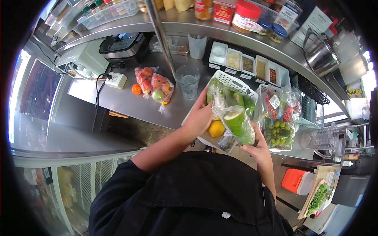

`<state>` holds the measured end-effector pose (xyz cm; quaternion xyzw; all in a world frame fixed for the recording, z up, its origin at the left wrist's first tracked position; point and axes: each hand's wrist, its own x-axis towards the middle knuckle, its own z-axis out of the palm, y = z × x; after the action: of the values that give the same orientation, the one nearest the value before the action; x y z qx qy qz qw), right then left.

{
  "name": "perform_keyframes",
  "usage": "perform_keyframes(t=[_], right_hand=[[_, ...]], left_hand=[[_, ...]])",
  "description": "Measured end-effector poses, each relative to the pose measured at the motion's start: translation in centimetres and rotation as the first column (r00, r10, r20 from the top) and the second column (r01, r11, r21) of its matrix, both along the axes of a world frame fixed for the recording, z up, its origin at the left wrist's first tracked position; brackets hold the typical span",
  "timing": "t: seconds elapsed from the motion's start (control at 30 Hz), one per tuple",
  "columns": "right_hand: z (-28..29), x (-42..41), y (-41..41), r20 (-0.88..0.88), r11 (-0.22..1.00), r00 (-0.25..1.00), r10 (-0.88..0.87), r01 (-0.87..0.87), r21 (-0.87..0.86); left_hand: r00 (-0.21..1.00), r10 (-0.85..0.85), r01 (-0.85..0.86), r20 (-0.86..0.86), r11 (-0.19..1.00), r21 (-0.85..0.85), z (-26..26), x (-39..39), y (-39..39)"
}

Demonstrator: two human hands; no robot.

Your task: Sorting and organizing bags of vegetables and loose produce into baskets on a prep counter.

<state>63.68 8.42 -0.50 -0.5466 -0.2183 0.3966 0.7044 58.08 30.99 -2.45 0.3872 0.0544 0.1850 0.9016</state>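
Observation:
Both hands are over a white plastic basket (233, 79) at the counter's edge. My right hand (257, 144) grips the lower end of a cut green vegetable in clear plastic wrap (236, 124), its pale cut face upward. My left hand (200, 115) is at the basket's left side, by the gathered plastic; its fingertips are partly hidden, so I cannot tell what they grip. In the basket lie a yellow lemon (216, 129), another long green vegetable (215, 88), more green vegetables (249, 104) and a dark item in plastic (226, 142).
Bagged tomatoes (161, 85), a loose orange fruit (136, 89) and a clear cup of liquid (187, 82) stand left of the basket. At its right are bagged red chillies (288, 113) and small green fruits (279, 132). Spice containers (247, 64) stand behind, below a steel shelf (183, 27).

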Motion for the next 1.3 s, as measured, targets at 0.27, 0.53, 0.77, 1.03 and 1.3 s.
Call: perform_keyframes(t=[0.27,0.53,0.77,1.03,1.3], right_hand=[[2.7,-2.8,6.3,0.388,0.993,0.922,0.008,0.038,-0.111],[5.9,-6.5,11.1,0.898,0.927,0.407,0.165,0.246,-0.282],[8.5,-7.4,12.7,0.904,0.847,-0.226,0.363,0.485,-0.218],[8.0,-8.4,15.3,0.822,0.854,-0.454,0.345,0.515,-0.074],[3.6,-9.7,19.2,0.954,0.89,-0.199,0.224,0.44,-0.117]], left_hand=[[0.963,-0.185,0.257,0.194,0.847,-0.466,1.3,-4.0,4.7],[0.997,0.075,-0.075,-0.008,0.976,-0.203,2.3,-6.9,10.7],[0.981,0.185,-0.191,0.059,0.975,0.118,2.2,-9.2,13.7],[0.995,-0.001,0.047,0.098,0.884,-0.465,5.6,-10.1,14.4],[0.992,0.128,-0.109,0.006,0.867,-0.487,3.4,-9.8,15.8]])
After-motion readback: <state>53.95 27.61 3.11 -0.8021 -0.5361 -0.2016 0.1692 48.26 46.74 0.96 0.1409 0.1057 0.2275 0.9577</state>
